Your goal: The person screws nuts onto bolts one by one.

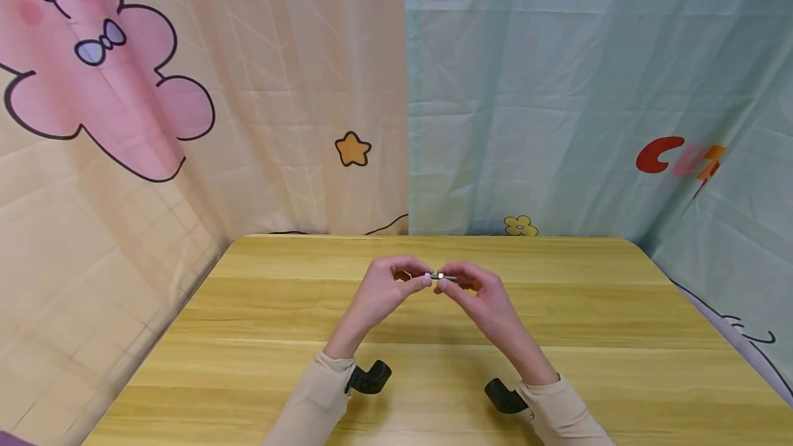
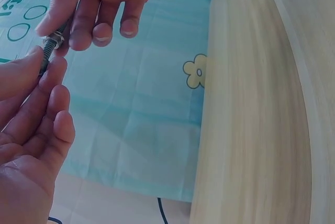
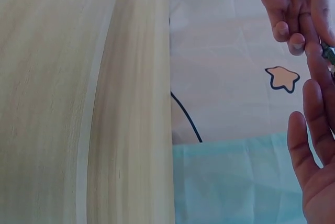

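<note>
Above the table, both hands meet fingertip to fingertip at a small metal bolt (image 1: 434, 276). My left hand (image 1: 385, 289) pinches one end between thumb and fingers. From the other side, my right hand (image 1: 480, 292) pinches it with thumb and index finger by the nut (image 1: 440, 276). The left wrist view shows the bolt's threads (image 2: 48, 51) between the two sets of fingertips, with the nut (image 2: 56, 37) around them. Fingers partly cover both ends. At the right wrist view's edge, only a short piece of the bolt (image 3: 328, 52) shows.
The hands are over a wood-grain table (image 1: 260, 315) with rounded far corners. Printed curtains (image 1: 471, 109) hang behind it and along both sides. Each wrist carries a black camera mount (image 1: 370, 377). A purple object (image 1: 14, 439) shows at the lower left corner.
</note>
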The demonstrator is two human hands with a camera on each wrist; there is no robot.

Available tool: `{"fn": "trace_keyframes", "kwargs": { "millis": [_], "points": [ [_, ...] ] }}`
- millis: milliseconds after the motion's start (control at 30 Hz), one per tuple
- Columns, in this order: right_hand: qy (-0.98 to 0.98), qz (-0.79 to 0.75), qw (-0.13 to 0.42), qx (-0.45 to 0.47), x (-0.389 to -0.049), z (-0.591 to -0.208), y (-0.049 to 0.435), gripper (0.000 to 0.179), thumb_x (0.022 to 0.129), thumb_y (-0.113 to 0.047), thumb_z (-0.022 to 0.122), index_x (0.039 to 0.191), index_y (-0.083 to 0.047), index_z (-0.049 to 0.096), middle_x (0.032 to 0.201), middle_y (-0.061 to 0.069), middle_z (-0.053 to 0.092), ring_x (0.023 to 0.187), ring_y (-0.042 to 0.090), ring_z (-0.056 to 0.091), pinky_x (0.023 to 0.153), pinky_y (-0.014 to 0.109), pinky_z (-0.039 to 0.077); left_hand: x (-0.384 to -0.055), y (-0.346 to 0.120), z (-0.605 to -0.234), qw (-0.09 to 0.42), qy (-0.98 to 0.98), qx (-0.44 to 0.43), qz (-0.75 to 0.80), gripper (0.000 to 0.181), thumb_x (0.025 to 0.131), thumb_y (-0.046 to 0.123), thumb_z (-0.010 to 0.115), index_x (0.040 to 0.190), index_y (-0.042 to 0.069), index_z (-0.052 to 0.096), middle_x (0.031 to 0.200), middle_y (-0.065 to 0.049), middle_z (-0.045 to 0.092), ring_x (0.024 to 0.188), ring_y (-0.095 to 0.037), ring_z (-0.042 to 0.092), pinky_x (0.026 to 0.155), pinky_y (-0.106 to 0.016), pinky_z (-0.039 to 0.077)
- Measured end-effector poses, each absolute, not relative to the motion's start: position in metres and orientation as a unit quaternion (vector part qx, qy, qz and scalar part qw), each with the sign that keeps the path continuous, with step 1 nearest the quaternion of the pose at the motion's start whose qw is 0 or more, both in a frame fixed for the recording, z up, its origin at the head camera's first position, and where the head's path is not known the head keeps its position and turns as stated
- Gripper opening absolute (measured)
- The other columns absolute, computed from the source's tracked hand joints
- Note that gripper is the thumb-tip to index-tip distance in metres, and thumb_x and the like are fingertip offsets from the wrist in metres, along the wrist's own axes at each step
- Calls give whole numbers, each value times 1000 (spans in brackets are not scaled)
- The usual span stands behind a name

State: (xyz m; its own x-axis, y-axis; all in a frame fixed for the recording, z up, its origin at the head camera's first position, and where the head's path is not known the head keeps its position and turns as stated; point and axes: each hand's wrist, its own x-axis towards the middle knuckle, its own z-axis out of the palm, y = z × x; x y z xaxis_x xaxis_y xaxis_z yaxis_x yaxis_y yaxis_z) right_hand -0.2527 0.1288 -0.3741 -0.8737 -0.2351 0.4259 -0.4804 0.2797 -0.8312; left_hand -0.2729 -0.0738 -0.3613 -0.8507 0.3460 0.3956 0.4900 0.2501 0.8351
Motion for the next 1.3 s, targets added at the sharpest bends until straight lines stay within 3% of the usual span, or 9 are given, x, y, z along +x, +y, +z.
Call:
{"fn": "trace_keyframes", "kwargs": {
  "millis": [167,267,433,600,800,967,1100,1300],
  "points": [
    [-795,560,104,208,-256,-381,130,24,97,-31,63,103,-10,72,91,-1,71,88,23,66,81,40,51,-272,-73,-362,61,-788,-266,-552,6,91,22,73,95,20,76,89,8,71,80,-17,62,66,-33,49],
    [-798,554,110,208,-256,-381,129,25,96,-36,64,107,-14,71,99,-2,70,95,19,63,83,43,50,-272,-72,-363,62,-788,-266,-551,6,91,22,73,96,20,76,90,8,71,81,-17,62,67,-33,49],
    [-795,543,132,236,-257,-380,130,29,93,-26,70,120,-18,64,115,-4,65,107,15,58,86,40,49,-273,-72,-362,62,-790,-259,-552,8,90,23,74,96,18,76,90,6,71,82,-20,61,68,-33,48],
    [-777,556,152,255,-257,-379,131,24,92,-14,72,115,-13,65,110,-1,65,101,18,60,86,37,50,-272,-74,-360,60,-788,-252,-559,9,90,23,74,96,18,76,91,5,71,83,-22,61,69,-34,48],
    [-783,554,139,245,-256,-379,131,20,92,-20,72,111,-15,67,104,-3,66,95,16,63,86,36,51,-272,-75,-361,61,-787,-257,-558,7,90,23,73,96,19,76,89,6,71,83,-23,62,68,-34,48],
    [-792,555,123,222,-253,-377,130,12,96,-20,66,106,-13,69,97,4,68,90,21,65,80,36,52,-272,-73,-362,61,-788,-259,-555,6,90,22,73,95,20,76,89,7,71,81,-20,62,67,-34,48],
    [-794,564,109,200,-255,-380,130,18,98,-27,63,102,-12,71,93,4,69,87,23,63,77,38,52,-271,-72,-362,61,-790,-262,-552,6,91,22,73,95,21,76,89,8,71,80,-16,62,66,-34,48],
    [-800,554,112,204,-256,-380,129,23,97,-30,64,115,-16,69,111,0,66,103,19,58,86,44,48,-273,-71,-363,62,-790,-265,-550,6,91,23,73,96,21,76,90,8,71,81,-17,61,67,-33,49]
  ]
}}
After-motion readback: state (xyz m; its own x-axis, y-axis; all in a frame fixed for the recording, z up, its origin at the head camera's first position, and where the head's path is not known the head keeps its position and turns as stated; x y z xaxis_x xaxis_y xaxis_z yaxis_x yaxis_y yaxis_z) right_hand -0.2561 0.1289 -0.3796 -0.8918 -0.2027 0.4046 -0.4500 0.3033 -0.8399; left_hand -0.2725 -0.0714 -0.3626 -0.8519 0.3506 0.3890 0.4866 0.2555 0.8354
